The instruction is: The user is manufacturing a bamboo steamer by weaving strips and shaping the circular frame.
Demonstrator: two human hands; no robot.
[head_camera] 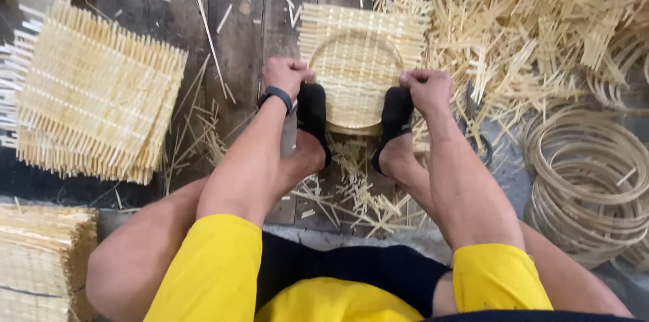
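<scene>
Looking down, I see both of my hands closed in fists on one woven bamboo mat point(362, 58) that lies on the dark plank floor point(236, 31) ahead of my knees. My left hand point(287, 75) has its grip clamped on the mat's left side, fingers curled over the edge of the round hoop point(356, 45) that sits on the weave. A black wristband point(276, 95) circles that wrist. My right hand point(426, 89) is clamped the same way on the right side of the hoop and mat. Between the two hands the mat dips into a shallow bowl shape inside the ring, while its square corners stick out flat beyond it.

My feet, in black socks point(395, 116), press on the near edge of the mat, one just under each hand. Short bamboo offcuts point(358, 193) litter the planks around my heels.

Toward the left edge of the floor lies a stack of flat woven squares point(94, 92), well apart from the hands. Another stack point(40, 261) sits at the near left corner beside my knee. Along the far right, a big heap of loose bamboo strips point(527, 25) spreads out, and near the right edge rests a pile of bamboo rings point(588, 180).
</scene>
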